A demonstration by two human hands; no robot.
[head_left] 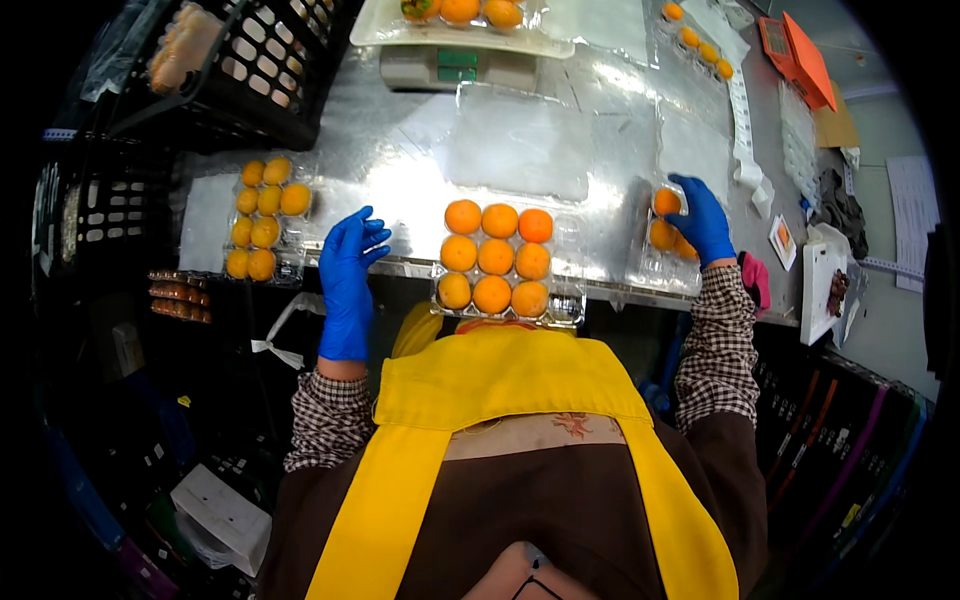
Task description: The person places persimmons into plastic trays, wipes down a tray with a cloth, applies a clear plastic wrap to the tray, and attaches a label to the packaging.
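Note:
My left hand [347, 285], in a blue glove, is held above the table's near edge with its fingers apart and nothing in them. My right hand [705, 222], also gloved in blue, is at a clear plastic tray [655, 270] on the right. Its thumb and fingers are around an orange [666, 202] at the tray's far end; more oranges sit nearer, partly covered by the hand. Between my hands, close to my body, stands a clear tray [565, 305] with rows of oranges [496, 257].
Another filled tray of yellower fruit [268, 200] sits at the left. Behind it stands a black crate [240, 110]. A scale [455, 68] with fruit on its white plate [540, 42] is at the back. A white paper strip [745, 150] and an orange device [795, 60] lie right.

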